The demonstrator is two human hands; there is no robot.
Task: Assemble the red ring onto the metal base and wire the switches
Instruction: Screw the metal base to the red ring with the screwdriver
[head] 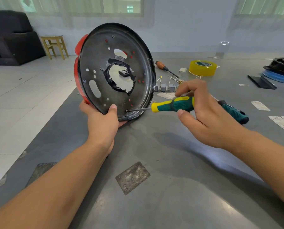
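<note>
The round black metal base [96, 63] stands on edge on the grey table, its perforated back facing me. The red ring [76, 70] sits against its far side, showing past the left rim. My left hand [103, 119] grips the base's bottom edge, thumb on the back face. My right hand [202, 111] holds a yellow-and-green screwdriver [172, 105]; its tip sits in a screw [126, 111] near the lower rim. Several grey switches [164, 87] with white wires lie behind the base.
An orange-handled screwdriver [164, 66] and a roll of yellow tape [202, 67] lie at the back. A second green screwdriver [235, 112] lies behind my right hand. Black and blue parts [280, 73] sit far right. The table's left edge [58, 116] drops to tiled floor.
</note>
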